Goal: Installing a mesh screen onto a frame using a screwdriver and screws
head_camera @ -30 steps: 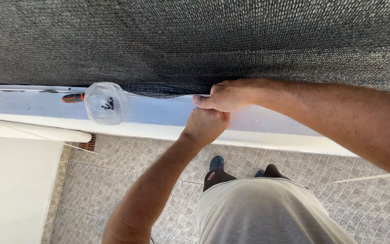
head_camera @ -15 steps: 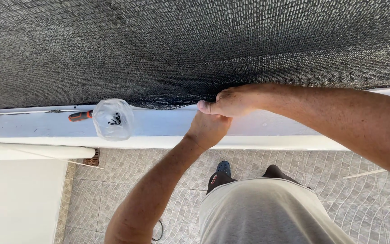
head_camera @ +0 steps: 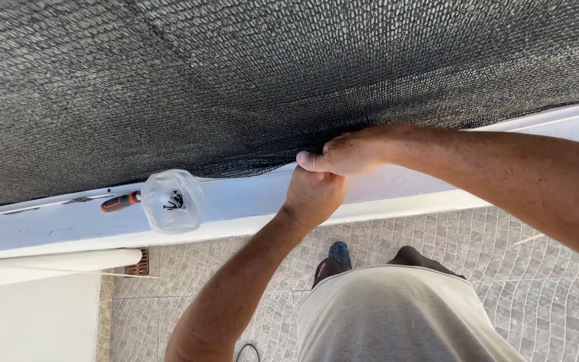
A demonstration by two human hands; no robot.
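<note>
A dark woven shade mesh [head_camera: 256, 80] fills the upper part of the view and hangs down to a white ledge [head_camera: 61, 224]. My right hand [head_camera: 343, 153] pinches the mesh's lower edge, fingers closed on it. My left hand [head_camera: 313, 194] sits just below, knuckles up, pressed against the ledge under the same edge; what its fingers grip is hidden. A clear plastic cup [head_camera: 172, 201] with small dark pieces inside stands on the ledge to the left. An orange and black screwdriver [head_camera: 120, 201] lies beside it.
A white rail [head_camera: 48, 261] runs below the ledge at left, above a white surface [head_camera: 28, 322]. Grey patterned floor tiles [head_camera: 524, 268] lie beneath, with a small drain grate [head_camera: 139, 265]. My dark shoes [head_camera: 340, 255] and light shorts [head_camera: 397, 315] show below.
The view has shifted and tilted, so the ledge now slopes up to the right. Both hands stay at the mesh's edge, the cup and screwdriver stay on the ledge.
</note>
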